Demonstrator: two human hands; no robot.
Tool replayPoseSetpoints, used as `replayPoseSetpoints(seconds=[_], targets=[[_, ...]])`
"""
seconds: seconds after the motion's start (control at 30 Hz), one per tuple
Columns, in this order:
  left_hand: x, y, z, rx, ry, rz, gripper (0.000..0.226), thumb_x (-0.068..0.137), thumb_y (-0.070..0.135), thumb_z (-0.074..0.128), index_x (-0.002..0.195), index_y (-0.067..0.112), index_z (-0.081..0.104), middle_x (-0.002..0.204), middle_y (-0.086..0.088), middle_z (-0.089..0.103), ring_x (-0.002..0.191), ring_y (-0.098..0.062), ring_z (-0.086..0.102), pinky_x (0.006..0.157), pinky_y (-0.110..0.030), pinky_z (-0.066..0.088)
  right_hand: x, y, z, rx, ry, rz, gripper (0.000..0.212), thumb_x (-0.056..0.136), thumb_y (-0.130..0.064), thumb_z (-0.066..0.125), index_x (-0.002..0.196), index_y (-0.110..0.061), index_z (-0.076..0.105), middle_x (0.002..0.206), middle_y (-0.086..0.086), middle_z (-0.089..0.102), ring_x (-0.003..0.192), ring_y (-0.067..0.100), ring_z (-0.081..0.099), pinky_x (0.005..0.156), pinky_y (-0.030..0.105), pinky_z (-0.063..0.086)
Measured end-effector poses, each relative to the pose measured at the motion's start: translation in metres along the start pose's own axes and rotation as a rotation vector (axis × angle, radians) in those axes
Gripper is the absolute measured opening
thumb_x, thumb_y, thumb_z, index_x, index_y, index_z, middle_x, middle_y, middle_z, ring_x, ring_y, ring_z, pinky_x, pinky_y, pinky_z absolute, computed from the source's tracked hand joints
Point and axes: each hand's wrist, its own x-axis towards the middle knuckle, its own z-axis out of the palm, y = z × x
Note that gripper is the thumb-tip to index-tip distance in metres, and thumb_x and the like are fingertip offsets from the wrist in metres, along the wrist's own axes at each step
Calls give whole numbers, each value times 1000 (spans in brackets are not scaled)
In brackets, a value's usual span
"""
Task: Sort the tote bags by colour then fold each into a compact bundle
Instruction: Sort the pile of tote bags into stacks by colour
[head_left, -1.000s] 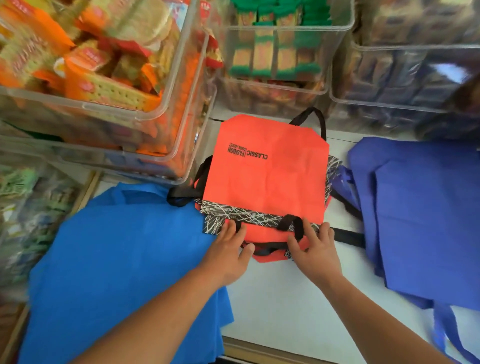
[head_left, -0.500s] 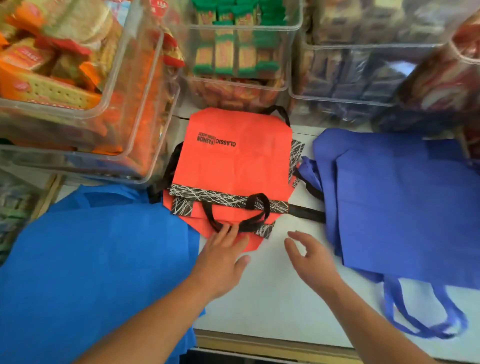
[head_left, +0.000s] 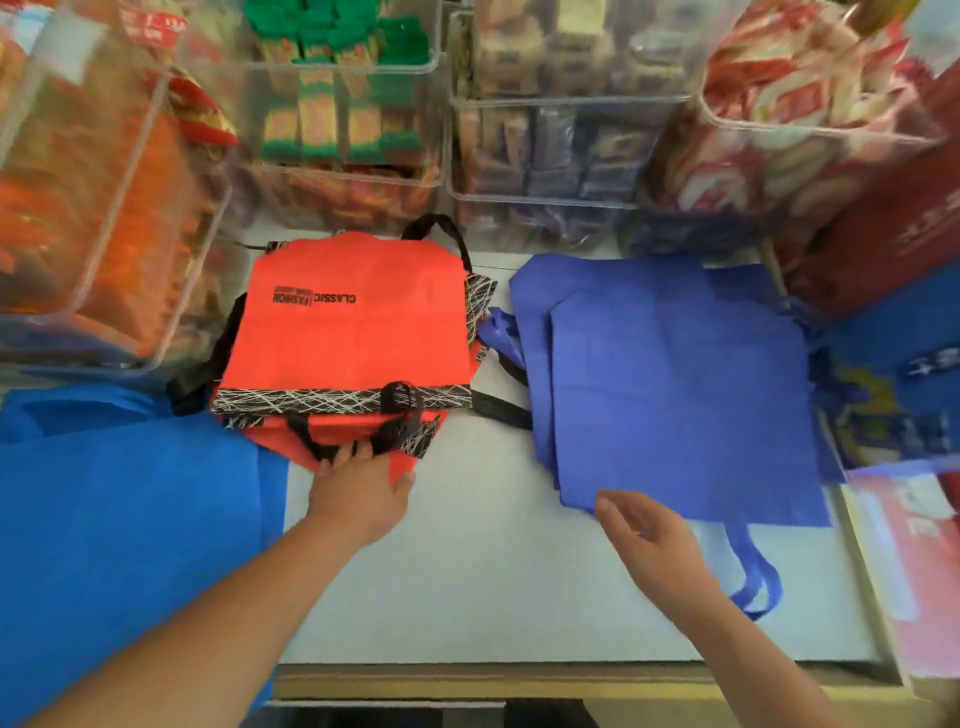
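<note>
Orange tote bags (head_left: 353, 332) with black handles and a scribble-patterned band lie stacked at the middle back of the white counter (head_left: 467, 582). My left hand (head_left: 358, 493) rests on the stack's near edge, fingers flat by a black handle. To the right lie periwinkle-blue tote bags (head_left: 675, 384), overlapped, with one handle loop trailing toward the front. My right hand (head_left: 649, 545) hovers open just in front of their near-left corner, touching nothing. A bright blue tote bag (head_left: 119, 519) spreads over the counter's left side.
Clear plastic bins (head_left: 337, 119) of packaged snacks line the back and left. More bags, dark red (head_left: 883, 234) and printed blue (head_left: 893, 364), are piled at the far right. A pink item (head_left: 914, 561) lies at the right edge. The counter's wooden front edge (head_left: 519, 680) runs along the bottom.
My right hand let go of the orange stack and moved right toward the periwinkle bags. My left hand stayed at the stack's near edge. The view shifted right.
</note>
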Motion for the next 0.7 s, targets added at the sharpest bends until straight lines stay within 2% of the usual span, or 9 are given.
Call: replayPoseSetpoints(seconds=[0.03,0.1,0.13,0.2,0.3,0.43,0.53,0.63,0.7], targets=[[-7,14,-3,-37,185,-7,45,99,46,38,117,17,67,126,-13,61,123,-35,50,98,-49,45,2,8,-11,14,22,5,22,98,-44,61,116,-32,69,108,-22,71,103,-7,64,74,7,43],[-26,53,-2,-320,464,57,27,91,34,48,90,16,68,96,-6,62,94,-33,57,78,-45,51,9,28,-32,28,61,27,23,100,-43,60,117,-31,69,109,-17,72,100,1,67,72,12,45],[-35,79,2,-508,449,98,20,91,31,52,89,18,66,95,-2,60,90,-29,60,77,-42,52,12,41,-43,28,76,36,24,100,-43,59,119,-31,69,111,-15,71,98,2,67,74,17,47],[-46,138,14,-780,199,125,15,97,29,59,108,21,66,110,8,60,99,-19,65,87,-34,51,18,66,-65,-12,86,43,27,99,-44,58,122,-32,66,118,-16,67,97,1,64,81,24,46],[-43,206,28,-938,-1,23,32,96,33,65,125,22,58,121,11,62,113,-15,63,97,-34,51,25,98,-95,-147,12,37,33,101,-46,56,131,-33,59,125,-17,56,97,1,57,90,25,41],[-30,239,34,-1061,105,-152,26,89,41,70,96,17,61,82,1,66,80,-26,67,80,-44,58,36,131,-125,-263,-98,23,46,100,-50,55,142,-31,52,143,-13,53,124,10,51,102,27,42],[-29,250,27,-1102,84,-200,35,88,37,68,85,4,59,83,-18,66,76,-39,68,72,-51,59,40,148,-131,-412,-153,-41,60,100,-59,48,154,-37,37,166,-9,29,151,16,28,119,34,31],[-32,246,23,-960,233,-229,32,93,28,65,79,1,54,78,-19,62,65,-32,53,58,-37,46,49,153,-126,-533,-128,-108,72,97,-71,36,160,-48,10,171,-14,-9,158,18,-1,126,40,23],[-33,236,23,-904,305,-284,30,96,25,63,76,6,51,71,-10,56,62,-22,46,55,-32,36,62,151,-122,-664,-46,-124,71,96,-75,23,159,-51,0,171,-11,-9,158,23,-4,125,42,22]])
